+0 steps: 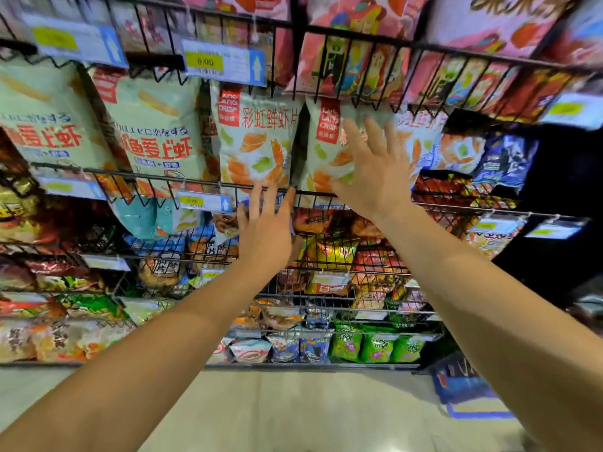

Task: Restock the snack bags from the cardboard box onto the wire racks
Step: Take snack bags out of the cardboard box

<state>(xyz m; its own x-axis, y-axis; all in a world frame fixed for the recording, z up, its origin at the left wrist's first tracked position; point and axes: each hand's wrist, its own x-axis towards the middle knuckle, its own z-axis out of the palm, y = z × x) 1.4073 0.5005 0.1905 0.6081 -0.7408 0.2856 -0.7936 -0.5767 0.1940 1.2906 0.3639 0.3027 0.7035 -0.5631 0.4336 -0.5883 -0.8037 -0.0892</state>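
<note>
Shrimp-chip bag (pixel 257 141) stands upright, long axis vertical, in wire rack (pixel 202 185).

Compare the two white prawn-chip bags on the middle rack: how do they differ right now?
The left prawn-chip bag shows its full front; the right prawn-chip bag is largely covered by the right hand, open against it. The left hand is open below the left bag, fingertips at the rack wire. Both share the same print and stand upright.
</note>
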